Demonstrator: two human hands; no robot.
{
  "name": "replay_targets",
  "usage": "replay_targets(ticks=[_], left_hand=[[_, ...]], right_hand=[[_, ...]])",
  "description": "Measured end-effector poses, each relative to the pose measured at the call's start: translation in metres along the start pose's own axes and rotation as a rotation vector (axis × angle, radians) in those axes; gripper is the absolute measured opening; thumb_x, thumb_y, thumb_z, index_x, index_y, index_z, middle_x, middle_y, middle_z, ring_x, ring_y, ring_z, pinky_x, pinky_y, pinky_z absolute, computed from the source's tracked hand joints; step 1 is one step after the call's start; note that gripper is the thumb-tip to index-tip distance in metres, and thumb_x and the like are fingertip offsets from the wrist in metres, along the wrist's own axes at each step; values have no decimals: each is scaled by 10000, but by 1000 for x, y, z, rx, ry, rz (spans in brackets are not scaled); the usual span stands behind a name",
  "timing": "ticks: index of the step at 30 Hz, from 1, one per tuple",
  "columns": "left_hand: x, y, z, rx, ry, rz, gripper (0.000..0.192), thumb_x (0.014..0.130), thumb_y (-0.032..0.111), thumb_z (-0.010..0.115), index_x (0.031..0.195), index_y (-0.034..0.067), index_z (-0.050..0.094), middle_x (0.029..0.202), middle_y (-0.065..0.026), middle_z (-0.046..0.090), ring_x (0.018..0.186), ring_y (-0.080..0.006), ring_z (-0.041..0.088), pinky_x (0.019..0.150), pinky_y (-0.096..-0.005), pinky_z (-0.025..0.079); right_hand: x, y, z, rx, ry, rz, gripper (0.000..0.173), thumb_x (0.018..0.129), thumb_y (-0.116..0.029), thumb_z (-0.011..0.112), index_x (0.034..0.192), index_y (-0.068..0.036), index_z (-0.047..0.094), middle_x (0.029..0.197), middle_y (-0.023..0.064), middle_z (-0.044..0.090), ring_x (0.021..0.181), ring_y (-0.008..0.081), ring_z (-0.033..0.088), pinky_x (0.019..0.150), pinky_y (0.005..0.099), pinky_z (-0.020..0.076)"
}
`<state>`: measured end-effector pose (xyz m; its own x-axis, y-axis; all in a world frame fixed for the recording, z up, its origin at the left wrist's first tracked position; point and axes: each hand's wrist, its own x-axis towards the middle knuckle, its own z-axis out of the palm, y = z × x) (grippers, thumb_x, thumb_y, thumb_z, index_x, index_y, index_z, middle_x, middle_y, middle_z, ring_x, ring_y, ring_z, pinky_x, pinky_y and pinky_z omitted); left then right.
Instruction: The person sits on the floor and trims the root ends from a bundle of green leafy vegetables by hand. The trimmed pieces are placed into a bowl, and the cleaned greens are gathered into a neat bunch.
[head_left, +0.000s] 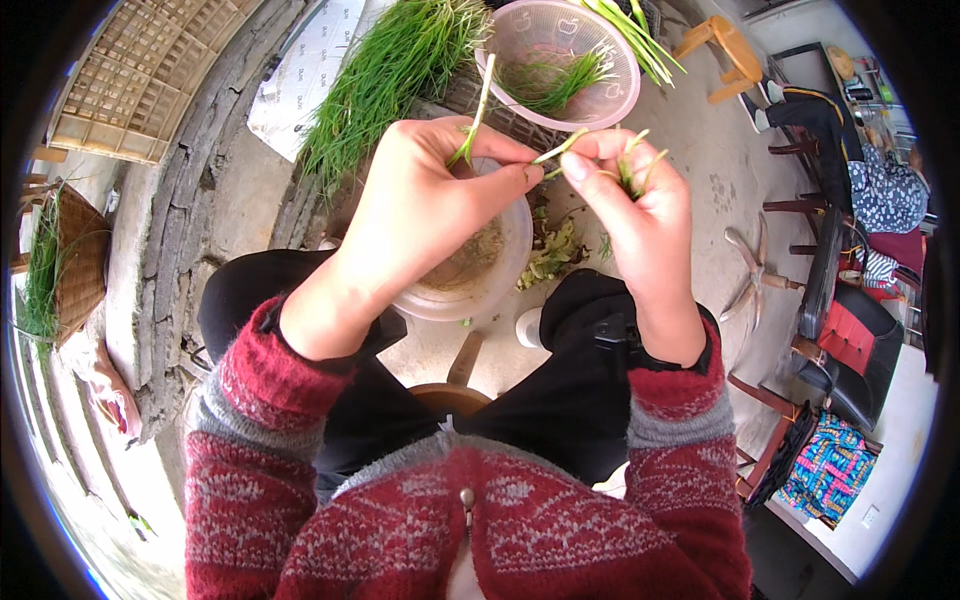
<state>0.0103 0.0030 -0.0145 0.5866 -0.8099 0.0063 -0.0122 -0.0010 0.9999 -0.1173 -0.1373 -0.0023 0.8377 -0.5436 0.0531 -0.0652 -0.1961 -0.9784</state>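
Note:
My left hand (435, 202) pinches a short pale-green stalk (559, 148) between thumb and forefinger. A second stalk, white at its upper end (482, 109), sticks up from between the fingers of that hand. Close by on the right, my right hand (645, 217) has its thumb and forefinger at the short stalk's other end. Thin yellow-green leaf scraps (637, 165) are tucked in its curled fingers. Below the hands stands a whitish plastic basin (517, 270) with murky, brownish contents, partly hidden by my left hand and wrist. Wilted leaves (555, 255) lie on the floor beside it.
Beyond my hands are a heap of thin green stalks (397, 75), a pink plastic colander (486, 64) holding more greens, and long thicker stalks (630, 34). A plastic crate (150, 67) and woven basket (82, 255) stand left. A wooden stool (724, 56) and a seated person (889, 187) are right.

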Motion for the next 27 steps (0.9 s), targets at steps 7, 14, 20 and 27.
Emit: replay_targets(ticks=[7,14,20,27], left_hand=[[-3,1,-5,141,-6,-31,107,796,44,717,889,-7,733,793,-19,693,716,-55,592,649,-200,449],[-3,-2,-21,36,-13,-137,134,807,61,705,912,-23,716,794,-29,694,652,-40,556,599,-194,425],[-3,3,-30,-251,-81,-392,141,824,83,675,935,-4,690,801,-21,688,516,3,375,475,-172,262],[-1,3,-21,-434,-212,-445,156,800,96,716,925,4,690,658,60,568,497,6,358,456,-176,212]], right_hand=[[2,-6,-10,208,92,-12,105,918,-43,601,1008,6,624,733,-57,527,580,-5,403,512,161,295],[5,-15,-22,220,175,-75,92,900,-62,627,975,-11,638,643,-74,468,500,-6,342,439,173,239],[3,-6,-8,-219,-111,142,128,832,-72,730,926,8,697,787,-40,650,680,2,534,604,166,431],[3,-6,4,68,-196,200,189,879,-62,675,1050,17,685,842,23,686,728,33,589,652,167,457]])
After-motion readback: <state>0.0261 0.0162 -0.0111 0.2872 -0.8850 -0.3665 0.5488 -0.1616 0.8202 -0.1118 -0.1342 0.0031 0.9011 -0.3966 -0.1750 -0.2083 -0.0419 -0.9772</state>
